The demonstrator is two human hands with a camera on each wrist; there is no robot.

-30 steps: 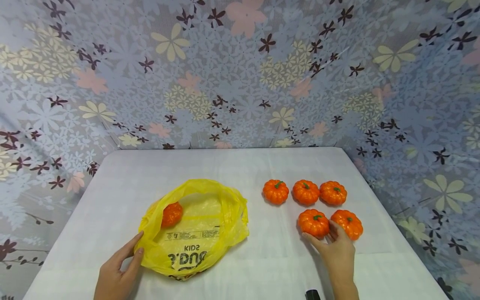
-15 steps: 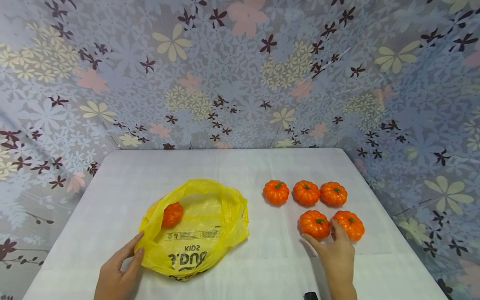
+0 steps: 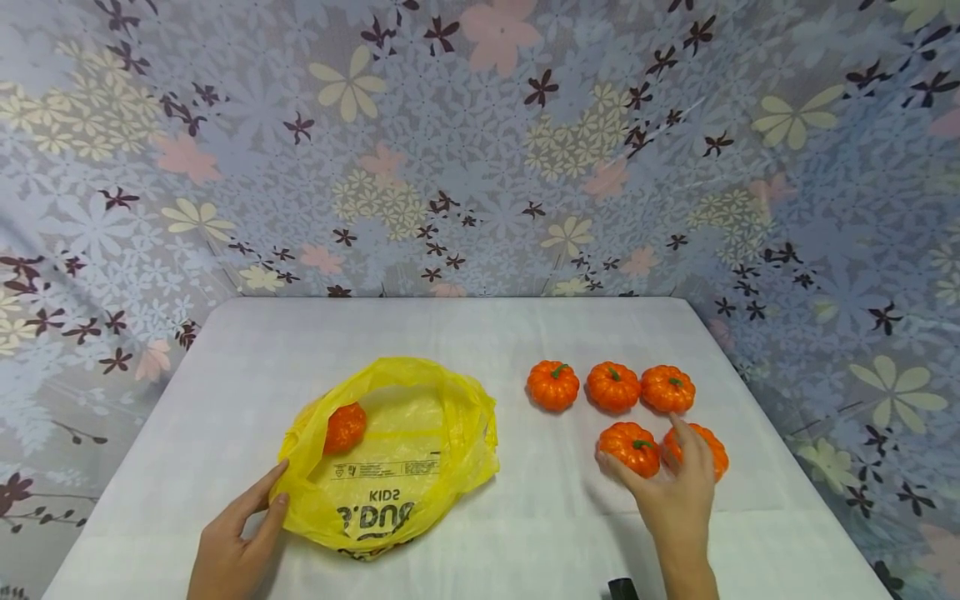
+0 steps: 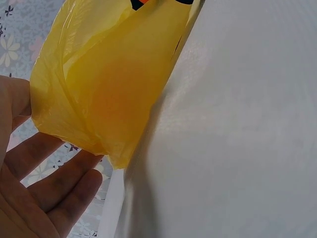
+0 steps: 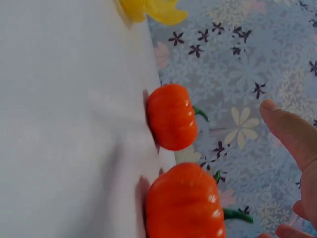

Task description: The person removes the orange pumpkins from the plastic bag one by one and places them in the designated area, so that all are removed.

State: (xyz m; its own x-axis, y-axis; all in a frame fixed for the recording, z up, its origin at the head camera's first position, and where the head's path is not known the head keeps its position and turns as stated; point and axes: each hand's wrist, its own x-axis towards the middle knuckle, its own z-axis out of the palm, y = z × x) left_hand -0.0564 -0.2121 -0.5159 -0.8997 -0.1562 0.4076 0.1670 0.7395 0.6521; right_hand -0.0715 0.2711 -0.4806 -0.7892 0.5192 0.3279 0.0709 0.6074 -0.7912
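My left hand [image 3: 238,533] holds the left edge of a yellow plastic bag [image 3: 457,425] between thumb and index finger. The bag lies with its mouth spread wide, and one orange toy pumpkin [image 3: 345,429] shows inside it. In the left wrist view, loosely bent fingers [image 4: 54,183] sit beside the bag's yellow film [image 4: 124,99]. My right hand [image 3: 678,508] hovers over the front pair of pumpkins, fingers spread, gripping nothing. The front-left pumpkin [image 3: 628,450] lies by its thumb; the front-right pumpkin [image 3: 712,454] is partly covered by its fingers. In the right wrist view the thumb stands apart from a pumpkin [image 5: 173,117].
Behind the front pair stand three more pumpkins in a row: a left one [image 3: 552,386], a middle one [image 3: 613,387] and a right one [image 3: 667,389]. A small black object [image 3: 622,589] shows at the bottom edge. Flowered cloth [image 3: 480,167] hangs behind the white table [image 3: 450,325].
My right hand's fingers have risen from between the front two pumpkins and now reach over the right one. The left hand and the bag look unmoved.
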